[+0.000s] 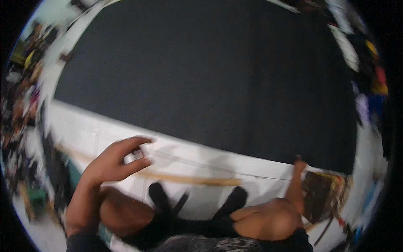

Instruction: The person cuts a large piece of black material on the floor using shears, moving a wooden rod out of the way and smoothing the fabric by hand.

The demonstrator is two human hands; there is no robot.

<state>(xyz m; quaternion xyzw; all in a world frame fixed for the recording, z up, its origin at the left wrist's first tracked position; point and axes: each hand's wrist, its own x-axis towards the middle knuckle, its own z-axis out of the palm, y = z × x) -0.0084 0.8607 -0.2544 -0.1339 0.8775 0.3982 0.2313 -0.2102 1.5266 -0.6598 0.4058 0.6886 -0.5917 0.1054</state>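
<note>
A large sheet of black cloth (201, 75) lies spread flat over a white surface (176, 145) in front of me. My left hand (119, 159) hovers by the cloth's near edge, blurred, with thumb and fingers apart. A small pale patch shows between its fingers, too smeared to make out as an object. Farther right, my right hand (299, 166) is at the near edge of the cloth, close to its right corner. Its fingers are bunched together on that edge, and their tips are dark against the cloth.
A pale wooden strip (193, 179) lies in front of my feet. Beside my right knee is a brown, crinkled package or panel (325, 193). Blurred piles of mixed items (25, 101) line the left side, and colourful items (375, 84) the right.
</note>
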